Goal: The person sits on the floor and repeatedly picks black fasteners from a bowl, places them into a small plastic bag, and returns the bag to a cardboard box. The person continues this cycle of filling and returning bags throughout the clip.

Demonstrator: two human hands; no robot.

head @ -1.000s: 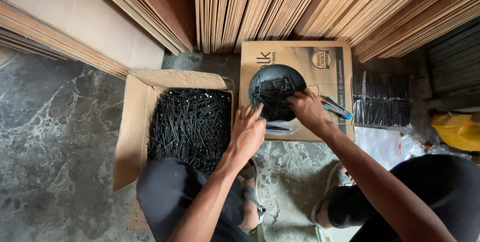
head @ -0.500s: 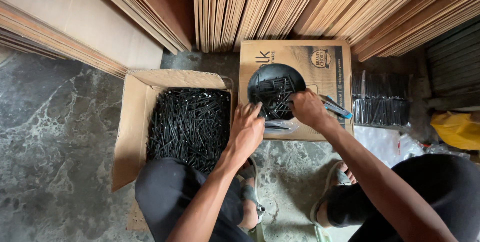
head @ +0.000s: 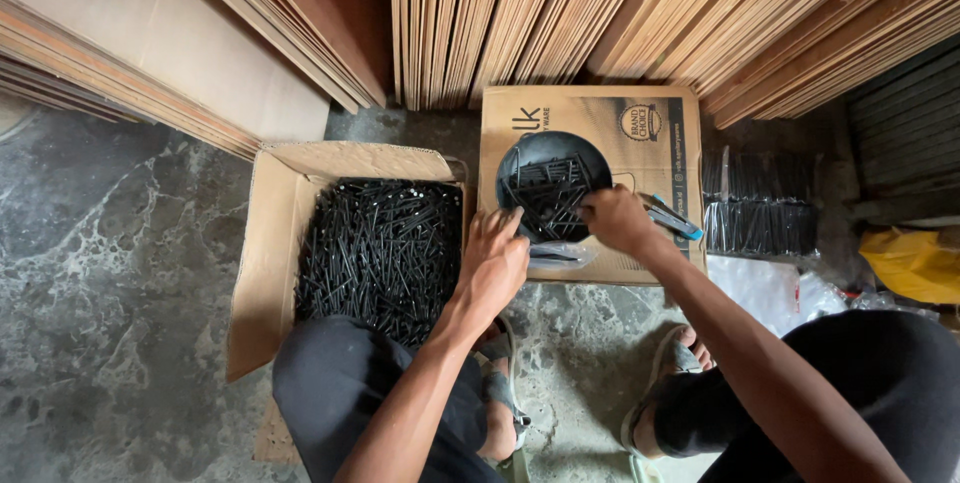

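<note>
A round black bowl [head: 540,158] holding black screws rests on a closed cardboard box [head: 640,123]. My right hand [head: 615,218] curls over the bowl's lower right rim and grips it. My left hand [head: 497,261] reaches up from below, its spread fingertips touching the bowl's lower left edge. A clear plastic bag [head: 560,255] lies under the bowl's near side. Left of both hands stands an open cardboard carton [head: 265,243] filled with several loose black screws [head: 380,248].
A blue-handled tool [head: 675,218] lies on the closed box beside my right hand. Bundles of black screws [head: 760,213] sit at the right, with a yellow bag [head: 915,263] beyond. Stacked plywood sheets [head: 600,13] lean along the back. My knees and sandalled feet [head: 670,393] rest on marble floor [head: 120,273].
My right hand has edged slightly left along the bowl's rim. My left hand stays at the bowl's lower left edge. The bowl and both boxes have not moved.
</note>
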